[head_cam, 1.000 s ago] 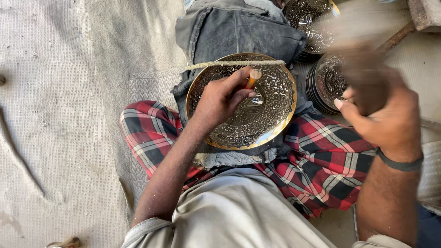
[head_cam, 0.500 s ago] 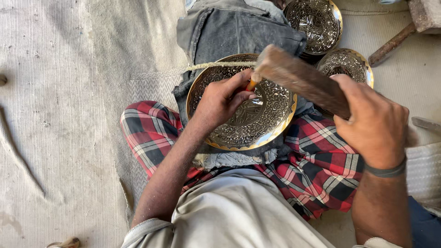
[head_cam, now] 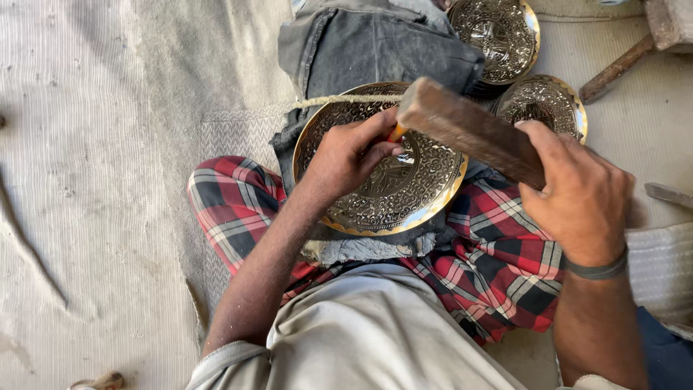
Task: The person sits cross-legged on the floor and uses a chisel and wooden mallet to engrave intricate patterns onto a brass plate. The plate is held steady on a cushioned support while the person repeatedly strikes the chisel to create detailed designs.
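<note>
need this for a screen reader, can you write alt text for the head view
Left hand presses a small orange-handled tool onto a round engraved brass plate on the lap, while the right hand holds a brown wooden block above it. Two similar engraved plates lie beyond.

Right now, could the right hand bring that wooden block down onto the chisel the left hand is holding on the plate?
Probably yes. The right hand grips the wooden block, whose far end hangs just above the orange-handled chisel that the left hand holds on the engraved plate. Nothing lies between them.
</note>
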